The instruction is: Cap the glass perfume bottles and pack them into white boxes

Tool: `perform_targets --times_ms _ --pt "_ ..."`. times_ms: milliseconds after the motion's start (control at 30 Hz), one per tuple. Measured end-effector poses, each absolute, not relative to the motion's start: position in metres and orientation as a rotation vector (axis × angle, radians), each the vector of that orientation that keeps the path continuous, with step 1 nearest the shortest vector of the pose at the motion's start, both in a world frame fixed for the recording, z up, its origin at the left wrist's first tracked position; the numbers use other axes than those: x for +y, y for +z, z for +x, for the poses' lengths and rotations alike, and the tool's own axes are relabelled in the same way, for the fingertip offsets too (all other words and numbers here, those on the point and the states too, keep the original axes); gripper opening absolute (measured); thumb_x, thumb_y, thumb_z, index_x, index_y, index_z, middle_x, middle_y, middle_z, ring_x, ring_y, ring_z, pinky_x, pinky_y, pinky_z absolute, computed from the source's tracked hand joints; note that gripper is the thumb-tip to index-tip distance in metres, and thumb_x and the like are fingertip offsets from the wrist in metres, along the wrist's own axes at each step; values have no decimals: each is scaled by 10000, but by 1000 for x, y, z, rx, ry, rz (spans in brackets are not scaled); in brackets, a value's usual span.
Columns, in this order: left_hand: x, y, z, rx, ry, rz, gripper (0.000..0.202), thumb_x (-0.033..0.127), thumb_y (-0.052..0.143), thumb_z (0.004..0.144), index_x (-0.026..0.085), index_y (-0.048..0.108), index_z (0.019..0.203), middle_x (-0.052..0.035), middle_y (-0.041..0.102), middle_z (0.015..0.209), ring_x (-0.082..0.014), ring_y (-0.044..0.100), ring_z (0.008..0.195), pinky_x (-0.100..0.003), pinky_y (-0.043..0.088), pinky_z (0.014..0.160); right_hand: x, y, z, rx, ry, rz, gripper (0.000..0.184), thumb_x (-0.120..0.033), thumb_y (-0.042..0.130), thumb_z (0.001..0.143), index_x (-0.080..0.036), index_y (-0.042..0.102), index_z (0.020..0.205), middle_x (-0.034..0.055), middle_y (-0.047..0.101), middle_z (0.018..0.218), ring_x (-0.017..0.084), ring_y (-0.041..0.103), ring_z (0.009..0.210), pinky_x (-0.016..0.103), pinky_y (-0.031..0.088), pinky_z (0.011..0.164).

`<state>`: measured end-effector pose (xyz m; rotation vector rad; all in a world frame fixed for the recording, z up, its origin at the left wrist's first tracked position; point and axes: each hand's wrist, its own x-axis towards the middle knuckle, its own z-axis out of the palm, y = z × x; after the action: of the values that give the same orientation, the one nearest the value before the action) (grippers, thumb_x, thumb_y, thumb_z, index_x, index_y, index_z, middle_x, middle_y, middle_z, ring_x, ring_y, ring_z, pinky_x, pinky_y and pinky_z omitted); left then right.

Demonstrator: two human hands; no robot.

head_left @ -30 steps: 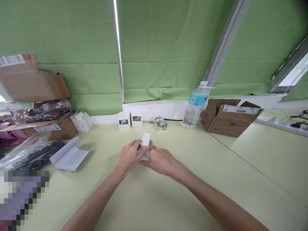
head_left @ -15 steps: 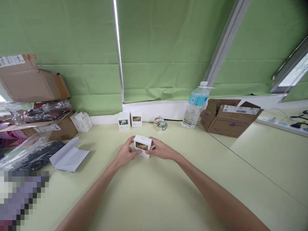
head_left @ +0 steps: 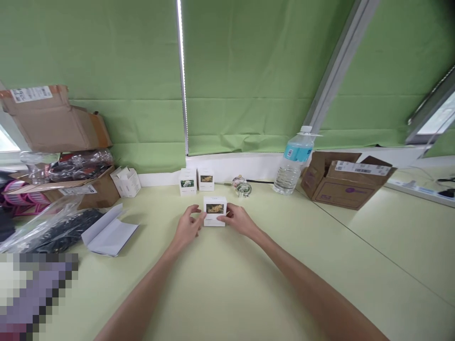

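Left hand: we are closing our left hand [head_left: 188, 226] narrowly on the carton, with its fingertips [head_left: 199, 214] pressing the near left corner.
Right hand: we are bringing our right hand [head_left: 238, 220] in just as narrowly, with its fingers [head_left: 223, 218] against the carton's right side.
Carton: we are gripping a small white carton [head_left: 215, 210] between both hands, just above or on the pale green tabletop [head_left: 270, 274]; we cannot tell which. Its picture of yellow flowers is facing us.
Wall edge: two more white cartons [head_left: 187, 182] are standing upright beside a small glass jar [head_left: 242, 187] and a water bottle [head_left: 294, 166].
Our left: an opened white carton [head_left: 125, 182], a folded white card [head_left: 108, 231] and a plastic bag [head_left: 59, 231] are lying apart.
Our right: an open cardboard box [head_left: 346, 182] is standing.
Progress: three white cartons are showing closed, one is open, and the card is lying loose.
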<state>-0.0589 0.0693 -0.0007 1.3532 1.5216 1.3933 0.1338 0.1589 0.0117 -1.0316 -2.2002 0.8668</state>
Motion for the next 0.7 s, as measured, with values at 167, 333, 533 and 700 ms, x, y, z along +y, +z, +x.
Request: perform_targets --times_ms 167,333,533,700 --pt "75 -7 -67 1560 1423 1268 425 522 520 806 151 551 1010 -88 598 985 -63 514 499 -174 384 353 195 9 109 -2156 685 -1163 318 -314 611 788 -129 601 1045 79 680 948 160 613 747 250 459 651" --pt "80 -11 -70 1538 1353 1297 368 518 550 773 154 586 804 -10 567 687 -70 481 443 -162 338 333 237 13 75 -2121 588 -1279 289 -280 617 790 -124 620 1033 98 680 968 182 614 812 266 439 717" --pt "85 -16 -73 1525 1318 1301 368 517 544 773 152 587 791 -18 571 692 -83 509 468 -170 375 343 264 11 48 -2062 514 -1417 300 -342 592 828 -104 637 1004 150 670 996 218 593 967 280 411 806" --pt "85 -17 -74 1516 1301 1303 371 521 534 784 155 590 794 -20 572 702 -83 511 476 -175 384 348 264 4 47 -2026 569 -1432 308 -373 597 821 -108 638 971 138 673 960 216 591 951 282 413 802"
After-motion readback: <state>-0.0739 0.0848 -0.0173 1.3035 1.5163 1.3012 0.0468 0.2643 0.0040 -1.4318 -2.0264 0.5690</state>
